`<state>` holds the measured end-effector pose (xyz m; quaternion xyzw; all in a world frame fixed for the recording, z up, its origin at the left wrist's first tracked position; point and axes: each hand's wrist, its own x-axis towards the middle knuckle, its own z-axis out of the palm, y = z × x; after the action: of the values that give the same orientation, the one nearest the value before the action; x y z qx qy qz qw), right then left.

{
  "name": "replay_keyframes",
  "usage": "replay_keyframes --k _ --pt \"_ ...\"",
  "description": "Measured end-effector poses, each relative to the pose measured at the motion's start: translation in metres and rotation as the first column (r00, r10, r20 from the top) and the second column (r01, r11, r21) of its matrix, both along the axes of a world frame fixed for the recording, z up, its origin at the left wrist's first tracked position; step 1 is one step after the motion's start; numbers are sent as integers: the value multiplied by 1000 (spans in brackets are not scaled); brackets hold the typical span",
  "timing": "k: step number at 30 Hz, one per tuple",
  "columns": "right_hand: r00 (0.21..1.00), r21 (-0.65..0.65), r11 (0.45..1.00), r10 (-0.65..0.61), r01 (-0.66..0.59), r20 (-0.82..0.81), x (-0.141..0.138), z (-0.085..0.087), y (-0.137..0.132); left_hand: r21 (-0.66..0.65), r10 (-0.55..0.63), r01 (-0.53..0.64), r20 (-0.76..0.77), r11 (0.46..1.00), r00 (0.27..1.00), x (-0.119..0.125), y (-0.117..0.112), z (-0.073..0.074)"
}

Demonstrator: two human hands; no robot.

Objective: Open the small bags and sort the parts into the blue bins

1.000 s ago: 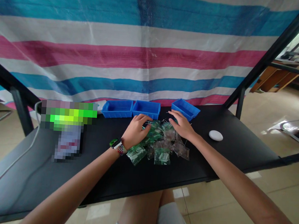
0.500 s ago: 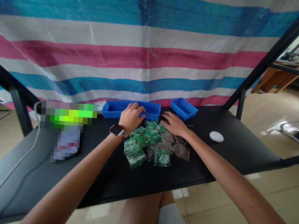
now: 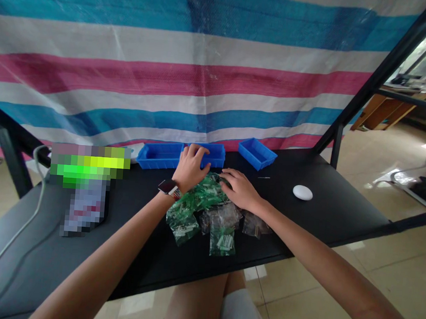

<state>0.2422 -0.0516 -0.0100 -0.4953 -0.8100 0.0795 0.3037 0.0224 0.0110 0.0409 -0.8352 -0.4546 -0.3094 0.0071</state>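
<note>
A heap of small clear packets with green contents point(image 3: 182, 220) lies in the middle of the black table, some holding pale stick-like pieces. Brownish clear packets point(image 3: 255, 224) lie at its right side, partly under my right forearm. My left hand point(image 3: 191, 168), a watch on its wrist, is over the heap's far left side with fingers curved and thumb apart. Behind it stands a blue bin point(image 3: 218, 155), partly hidden by the hand. My right hand point(image 3: 242, 190) lies at the heap's right side, fingers extended and touching the packets. No held object shows in either hand.
Another blue bin point(image 3: 158, 161) adjoins the first on its left; a third blue bin point(image 3: 257, 154) stands apart at right. A thin pin-like piece point(image 3: 263, 177) and a white oval object point(image 3: 302, 192) lie to the right. A pale cable point(image 3: 37, 200) runs down the left side.
My right hand has moved left and nearer to me along the heap, closer to my left hand. The packets are bunched differently, and the front green one sits nearer the table edge.
</note>
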Motion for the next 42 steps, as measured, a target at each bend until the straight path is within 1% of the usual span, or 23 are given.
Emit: replay_keyframes --k 2,3,5,6,7,8,10,13,15,19,22,25,29,31,32,35,36,37,38,39,42 --pt "991 31 999 -5 10 -136 8 7 2 29 -141 141 -2 990 990 2 -17 3" --pt "980 51 998 -16 27 -197 14 11 2 13 -229 230 -31 973 973 4 -26 4" --pt "963 83 995 -36 60 -268 32 18 1 -92 -410 402 -107 911 906 6 -43 7" --pt "958 71 994 -59 82 -281 42 20 -3 -160 -469 448 -135 880 873 8 -50 7" --pt "955 51 993 -86 105 -285 52 21 -7 -216 -492 457 -155 863 856 9 -56 6" --pt "957 43 991 -109 125 -270 61 21 -14 -255 -480 431 -180 866 859 10 -59 3" --pt "973 80 982 -155 171 -169 77 18 -29 -299 -427 353 -235 887 873 12 -63 -3" --pt "956 182 938 -291 294 -44 95 9 -47 -332 -379 280 -287 901 880 15 -59 -12" --pt "940 214 917 -341 337 -20 103 4 -52 -353 -376 263 -303 898 876 19 -55 -13" --pt "922 182 906 -388 382 -5 113 -4 -47 -363 -351 227 -325 904 878 33 -47 -12" --pt "923 170 912 -384 374 27 112 -8 -43 -324 -335 227 -333 919 882 40 -43 -13" --pt "923 175 913 -382 369 46 108 -9 -43 -315 -356 257 -318 914 879 38 -42 -16" --pt "914 180 897 -404 405 -44 106 -1 -50 -329 -401 304 -284 894 871 27 -45 -18" --pt "887 179 869 -457 462 -67 108 5 -57 -338 -410 313 -270 888 871 20 -48 -17" --pt "860 172 844 -509 509 -46 110 8 -61 -345 -414 315 -266 884 871 16 -49 -17" --pt "723 140 732 -680 666 120 114 14 -75 -372 -422 311 -267 874 866 8 -50 -16" --pt "678 129 702 -711 701 187 115 15 -78 -381 -422 307 -268 872 866 6 -51 -16" --pt "647 117 685 -722 719 246 115 16 -80 -387 -422 305 -268 870 866 4 -51 -16" --pt "635 104 684 -715 722 293 115 16 -81 -389 -421 303 -266 870 867 3 -52 -16" --pt "638 91 694 -698 714 325 114 16 -81 -389 -420 302 -263 870 869 2 -52 -16" --pt "690 80 755 -632 650 352 111 13 -79 -381 -414 302 -258 874 873 1 -53 -17"
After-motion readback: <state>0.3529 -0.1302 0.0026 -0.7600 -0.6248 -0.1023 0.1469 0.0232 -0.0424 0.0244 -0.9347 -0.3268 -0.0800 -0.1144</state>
